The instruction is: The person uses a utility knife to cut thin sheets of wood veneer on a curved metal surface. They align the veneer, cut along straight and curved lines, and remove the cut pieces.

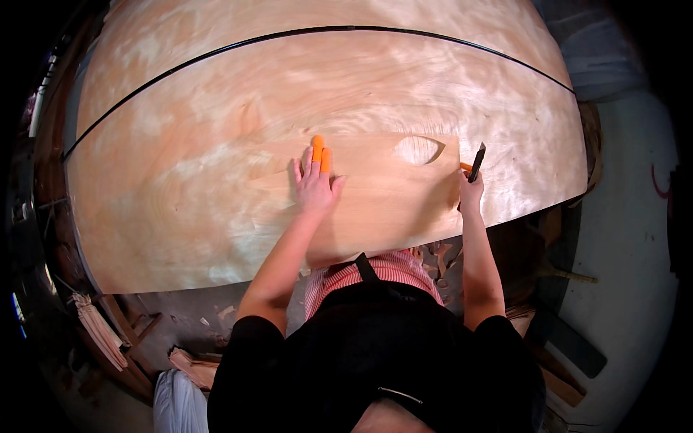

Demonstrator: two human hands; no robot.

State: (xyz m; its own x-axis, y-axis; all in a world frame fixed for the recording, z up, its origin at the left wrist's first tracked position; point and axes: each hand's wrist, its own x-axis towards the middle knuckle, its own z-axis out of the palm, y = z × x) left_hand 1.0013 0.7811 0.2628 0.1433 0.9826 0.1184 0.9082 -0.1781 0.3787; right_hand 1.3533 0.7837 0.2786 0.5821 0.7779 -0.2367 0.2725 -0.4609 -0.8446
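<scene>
A thin sheet of pale wood veneer [375, 209] lies over a larger veneer surface [188, 144]. Fingers stretched out, my left hand [315, 190] rests flat on the wood, with orange covers [317, 149] on two fingertips. My right hand [471, 192] is closed around a dark cutter knife [476, 163], its tip pointing away from me. That hand is at the right edge of the upper sheet, which seems to bend there; whether the fingers also pinch it, I cannot tell. Between the hands, a leaf-shaped opening [419, 150] in the sheet shows lighter wood beneath.
A black strip [354, 28] crosses the far part of the veneer in a curve. Scraps [440, 260] litter the floor under the near edge. Bundled veneer strips [99, 330] are at lower left, a white cloth bundle [180, 404] near my left side.
</scene>
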